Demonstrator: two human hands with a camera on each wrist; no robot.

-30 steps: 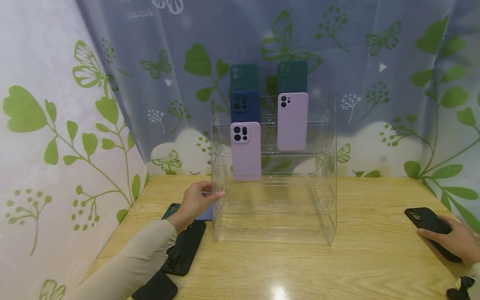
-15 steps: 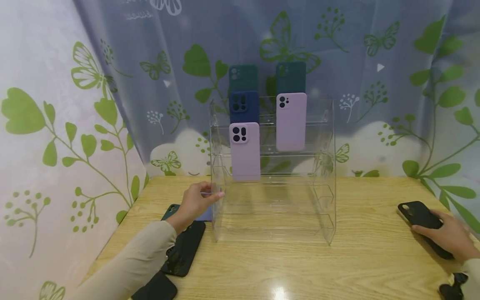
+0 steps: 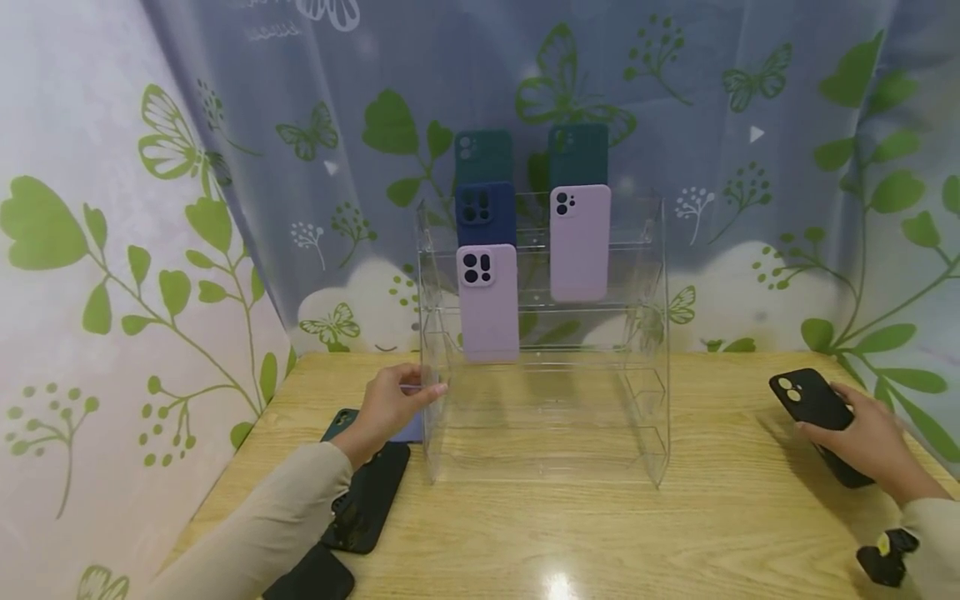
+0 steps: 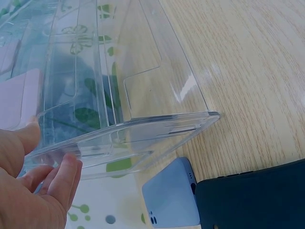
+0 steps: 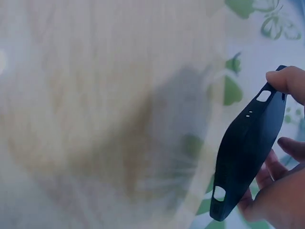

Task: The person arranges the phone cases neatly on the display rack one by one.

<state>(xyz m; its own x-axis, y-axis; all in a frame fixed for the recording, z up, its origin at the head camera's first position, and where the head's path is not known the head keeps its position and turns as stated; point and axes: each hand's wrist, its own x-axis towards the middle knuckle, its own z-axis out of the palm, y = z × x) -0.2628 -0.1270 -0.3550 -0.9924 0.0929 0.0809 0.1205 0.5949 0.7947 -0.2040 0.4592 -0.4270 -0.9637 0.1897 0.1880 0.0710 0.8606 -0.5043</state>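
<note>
My left hand (image 3: 386, 408) holds the left side panel of a clear acrylic display stand (image 3: 656, 433), thumb on the inner side and fingers on the outer. In the left wrist view, that hand (image 4: 33, 186) grips the panel's edge. At the right of the head view, my right hand (image 3: 873, 437) grips a black phone case (image 3: 813, 404) by its long edges, raised over the table. The right wrist view shows this case (image 5: 248, 143) edge-on, between thumb and fingers. On the stand are green cases (image 3: 483, 154), a blue case (image 3: 486, 212) and pink cases (image 3: 491, 321).
Left of the stand, black cases (image 3: 371, 500) lie on the wooden table (image 3: 600, 533), beside a green case (image 3: 343, 418) and a light blue case (image 4: 171, 195). A patterned curtain (image 3: 337, 250) hangs behind the table.
My right hand has lifted the black phone case and moved it left and toward the stand. My left hand stays on the stand's side.
</note>
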